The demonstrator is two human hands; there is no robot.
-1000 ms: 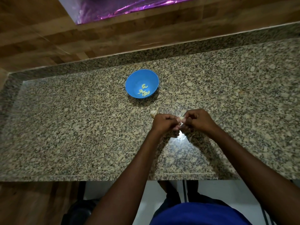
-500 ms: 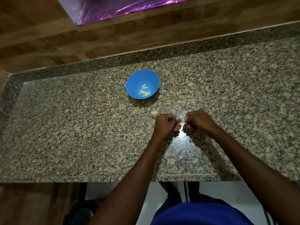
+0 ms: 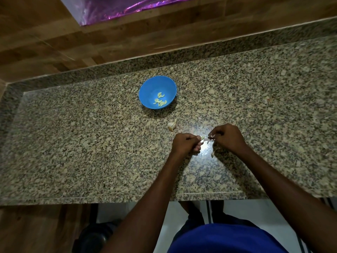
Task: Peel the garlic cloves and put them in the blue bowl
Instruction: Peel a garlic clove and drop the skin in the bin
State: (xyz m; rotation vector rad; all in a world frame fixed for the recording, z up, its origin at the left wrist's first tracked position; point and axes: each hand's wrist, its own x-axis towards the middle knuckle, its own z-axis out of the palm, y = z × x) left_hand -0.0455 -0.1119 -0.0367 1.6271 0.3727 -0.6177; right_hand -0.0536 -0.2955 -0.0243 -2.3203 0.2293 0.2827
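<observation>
Hands: left grip (image 3: 186,144) pinches one clove (image 3: 202,137); right grip (image 3: 227,136) pinches skin (image 3: 211,137); one blue bowl (image 3: 151,88).

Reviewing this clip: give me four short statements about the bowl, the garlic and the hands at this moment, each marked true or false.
1. The blue bowl holds several peeled cloves. True.
2. The left hand is flat on the counter, holding nothing. False: it pinches a garlic clove.
3. A piece of garlic bulb lies on the counter between bowl and hands. True.
4. The right hand is reaching into the bowl. False: it is beside the left hand, pinching skin.
</observation>
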